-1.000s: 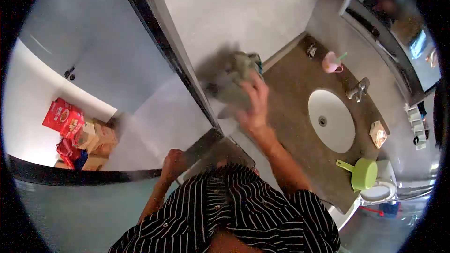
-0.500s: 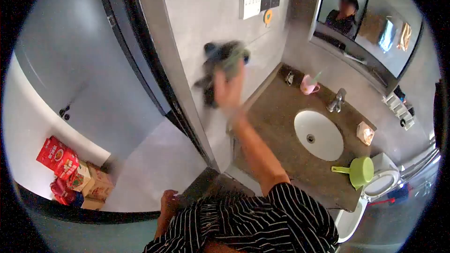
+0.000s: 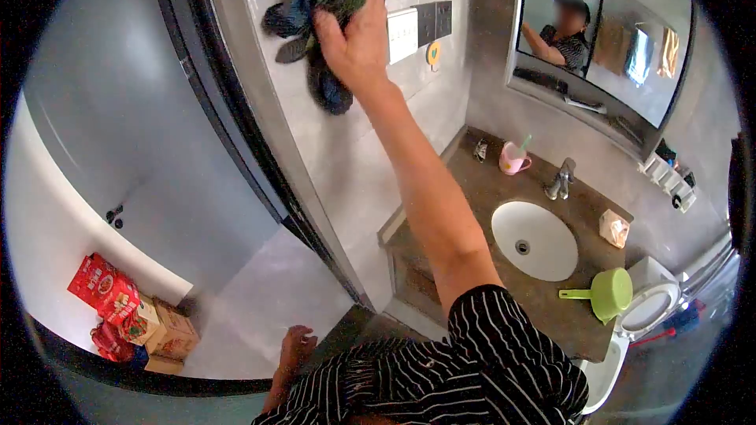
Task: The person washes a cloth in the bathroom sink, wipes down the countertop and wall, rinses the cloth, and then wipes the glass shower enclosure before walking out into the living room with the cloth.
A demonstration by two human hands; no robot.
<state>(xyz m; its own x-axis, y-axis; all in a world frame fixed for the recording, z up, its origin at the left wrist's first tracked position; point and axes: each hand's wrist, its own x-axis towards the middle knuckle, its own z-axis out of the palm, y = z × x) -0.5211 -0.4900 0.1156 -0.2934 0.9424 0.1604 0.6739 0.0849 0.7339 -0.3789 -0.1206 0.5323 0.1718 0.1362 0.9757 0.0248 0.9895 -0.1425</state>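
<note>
A bunched dark and green cloth (image 3: 329,0) lies against the tiled wall at the top, left of the white switch panel (image 3: 402,35). My right hand (image 3: 356,35) presses it to the wall, fingers wrapped on its green part, with dark ends hanging out around it. The right arm is stretched up across the view. Low in the view, my left hand (image 3: 298,346) hangs beside my body near the doorway, holding nothing, its fingers loosely apart.
To the right is a brown counter (image 3: 465,228) with a white basin (image 3: 535,241), tap (image 3: 561,179), pink cup (image 3: 513,158) and green dipper (image 3: 611,295). A mirror cabinet (image 3: 602,31) hangs above. Boxes (image 3: 169,330) and red bags (image 3: 105,289) stand beyond the doorway.
My right hand has moved up the wall with the cloth, to beside the switch panel. The view has tilted up, bringing the panel and more of the mirror into sight. My left hand's fingers have loosened.
</note>
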